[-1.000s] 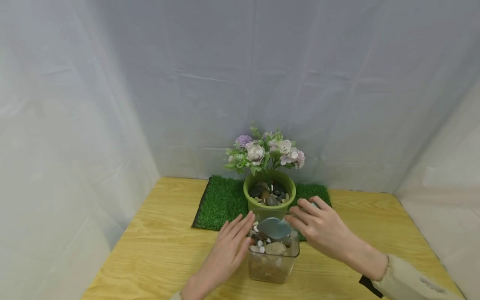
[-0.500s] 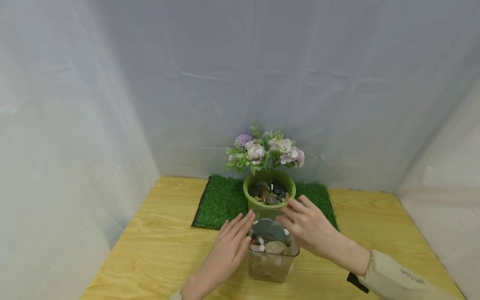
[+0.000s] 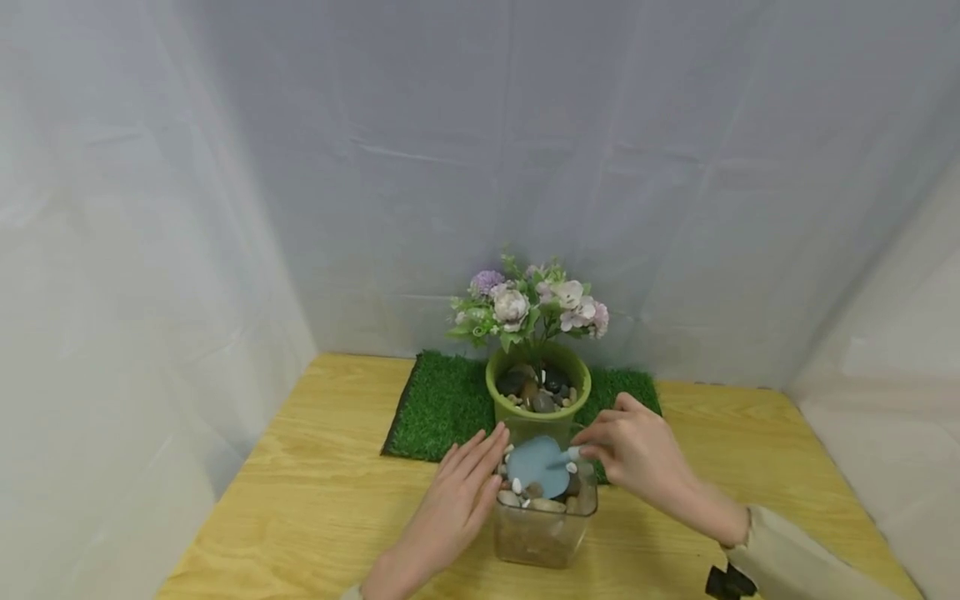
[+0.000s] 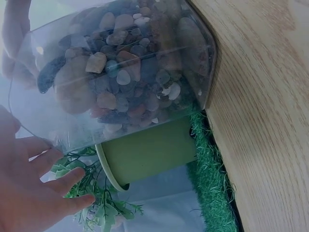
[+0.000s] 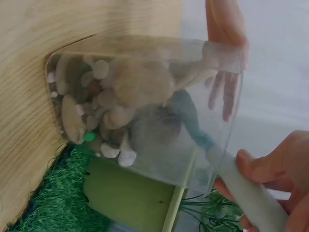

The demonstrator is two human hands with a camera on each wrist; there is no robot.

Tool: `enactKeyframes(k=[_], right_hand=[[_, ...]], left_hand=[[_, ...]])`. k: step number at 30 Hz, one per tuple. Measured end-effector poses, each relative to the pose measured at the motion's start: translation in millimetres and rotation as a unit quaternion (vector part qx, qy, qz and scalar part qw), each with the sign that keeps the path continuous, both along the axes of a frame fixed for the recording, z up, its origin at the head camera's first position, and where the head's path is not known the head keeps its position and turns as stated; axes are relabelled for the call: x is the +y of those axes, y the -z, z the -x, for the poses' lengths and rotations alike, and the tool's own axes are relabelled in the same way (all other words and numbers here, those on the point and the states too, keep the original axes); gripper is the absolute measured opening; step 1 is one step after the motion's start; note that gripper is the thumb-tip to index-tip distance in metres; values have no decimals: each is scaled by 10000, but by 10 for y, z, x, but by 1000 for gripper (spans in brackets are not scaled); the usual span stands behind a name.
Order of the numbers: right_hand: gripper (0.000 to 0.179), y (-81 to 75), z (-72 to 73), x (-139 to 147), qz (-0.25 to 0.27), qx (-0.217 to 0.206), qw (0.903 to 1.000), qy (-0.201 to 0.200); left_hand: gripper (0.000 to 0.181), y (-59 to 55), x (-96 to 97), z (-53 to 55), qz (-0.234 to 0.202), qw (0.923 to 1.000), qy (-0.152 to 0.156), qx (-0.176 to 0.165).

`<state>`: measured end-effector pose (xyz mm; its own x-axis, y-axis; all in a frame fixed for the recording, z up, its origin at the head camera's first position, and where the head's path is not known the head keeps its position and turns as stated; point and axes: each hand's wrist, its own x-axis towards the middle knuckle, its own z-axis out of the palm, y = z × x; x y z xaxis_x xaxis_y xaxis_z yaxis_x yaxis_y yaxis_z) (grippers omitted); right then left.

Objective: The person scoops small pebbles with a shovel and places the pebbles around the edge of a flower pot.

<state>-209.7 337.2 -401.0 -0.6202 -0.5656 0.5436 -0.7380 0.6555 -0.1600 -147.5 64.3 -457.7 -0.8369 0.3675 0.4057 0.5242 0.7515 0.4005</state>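
A clear square container (image 3: 536,542) of mixed pebbles stands on the table in front of a green flowerpot (image 5: 130,195). My left hand (image 3: 459,492) rests along the container's left side, fingers straight. My right hand (image 3: 637,450), at the right of the container, grips the pale handle of a small blue trowel (image 3: 532,465). The trowel's blade is inside the container, over the pebbles, with a few small stones beside it. In the right wrist view the handle (image 5: 248,195) slants across the container's rim, thumb and fingers around it.
Flowers (image 3: 513,307) with pebbles around their stems fill the pot. It stands on a green artificial grass mat (image 3: 446,408) on the wooden table (image 3: 300,492). White sheeting (image 3: 420,167) encloses the back and sides.
The trowel first dipped lower among the pebbles, then turned and rose so its blue blade shows more fully. My right hand moved left, then back right. The left hand stayed in place.
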Motion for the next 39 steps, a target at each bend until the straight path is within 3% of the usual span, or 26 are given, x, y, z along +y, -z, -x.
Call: enactKeyframes(k=[6, 14, 23, 34, 39], right_hand=[[11, -48, 56, -19, -102, -168, 9997, 166], [6, -109, 91, 34, -10, -1316, 9895, 591], [6, -110, 5, 70, -58, -1318, 9900, 494], [10, -19, -7, 229, 641, -2503, 9640, 629], [10, 38, 12, 320, 1038, -2593, 9587, 546]], left_hand=[[52, 5, -6, 1, -24, 10000, -9, 77], [53, 28, 13, 0, 57, 9999, -65, 103], [52, 32, 1, 19, -24, 10000, -11, 35], [51, 12, 0, 12, -8, 10000, 0, -56], [52, 21, 1, 10, -31, 10000, -23, -76]])
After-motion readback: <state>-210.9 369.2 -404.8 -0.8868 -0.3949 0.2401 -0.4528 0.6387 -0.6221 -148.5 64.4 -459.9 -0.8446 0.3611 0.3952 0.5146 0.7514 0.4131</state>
